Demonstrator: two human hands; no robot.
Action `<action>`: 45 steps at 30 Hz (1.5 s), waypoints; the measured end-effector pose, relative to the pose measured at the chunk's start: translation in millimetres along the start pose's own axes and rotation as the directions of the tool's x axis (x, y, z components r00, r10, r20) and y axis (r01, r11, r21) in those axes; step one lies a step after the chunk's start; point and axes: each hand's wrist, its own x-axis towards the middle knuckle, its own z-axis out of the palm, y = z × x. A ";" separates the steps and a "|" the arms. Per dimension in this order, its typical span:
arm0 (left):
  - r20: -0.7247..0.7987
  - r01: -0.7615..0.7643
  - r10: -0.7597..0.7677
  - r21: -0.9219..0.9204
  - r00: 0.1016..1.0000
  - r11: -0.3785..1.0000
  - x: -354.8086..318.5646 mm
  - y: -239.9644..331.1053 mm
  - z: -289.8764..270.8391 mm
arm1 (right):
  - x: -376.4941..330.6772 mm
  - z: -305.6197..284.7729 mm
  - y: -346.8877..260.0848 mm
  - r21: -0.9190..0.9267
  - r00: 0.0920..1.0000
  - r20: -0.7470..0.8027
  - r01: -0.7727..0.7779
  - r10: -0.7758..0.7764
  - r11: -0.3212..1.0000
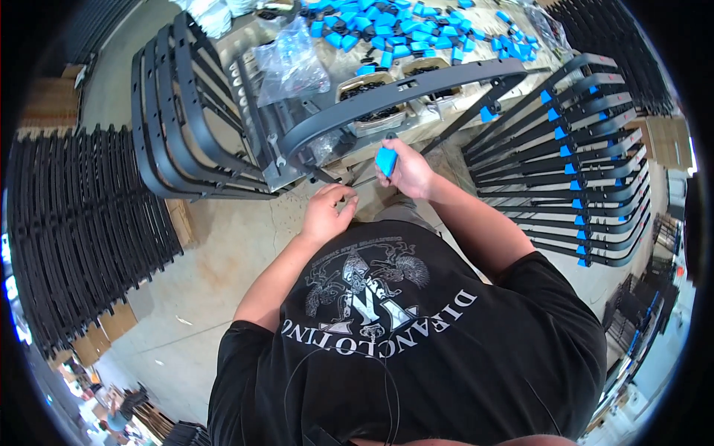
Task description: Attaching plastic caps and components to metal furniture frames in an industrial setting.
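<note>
My right hand is closed round a small blue block-shaped piece with a dark end, held below the front of the bench. To its left, my left hand has its fingers curled and thumb drawn in, close to the lower end of a black bar; what it holds, if anything, is hidden. Just beyond both hands, a black curved metal frame rests across the bench edge. A blue piece is on the bar at its right side. An open-end wrench lies by the frame's left end.
Loose blue pieces are heaped on the workbench, behind cardboard boxes of small black parts and a clear plastic bag. Black frames stand at left; frames with blue pieces stack at right. Further black frames are piled far left.
</note>
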 end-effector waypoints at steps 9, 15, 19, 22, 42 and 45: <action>0.230 0.429 -0.391 -0.142 0.891 0.892 3.0 -11.0 32.1 | 57.0 -3.9 -83.0 -0.484 0.959 -0.220 0.050 -0.177 0.873; 0.292 0.576 -0.521 -0.148 0.802 0.804 0.7 -2.4 26.1 | 70.3 -10.1 -92.2 -0.358 0.947 -0.275 0.058 -0.164 0.932; 0.301 0.633 -0.566 -0.223 0.768 0.741 -12.7 -19.8 29.5 | 88.1 -5.6 -112.6 -0.534 0.962 -0.240 -0.017 -0.132 0.845; 0.320 0.636 -0.568 -0.172 0.758 0.752 -14.1 -21.5 26.0 | 80.9 18.5 -132.8 -0.570 0.960 -0.273 -0.112 -0.058 0.814; 0.039 0.608 -0.718 -0.565 0.695 0.558 45.4 -99.1 -58.1 | -61.4 -211.7 152.8 -0.815 0.812 -0.545 -0.571 0.208 0.094; 0.041 0.461 -0.633 -0.722 0.773 0.517 97.2 -142.9 -39.5 | -78.8 -231.6 150.0 -0.872 0.873 -0.488 -0.488 -0.012 -0.030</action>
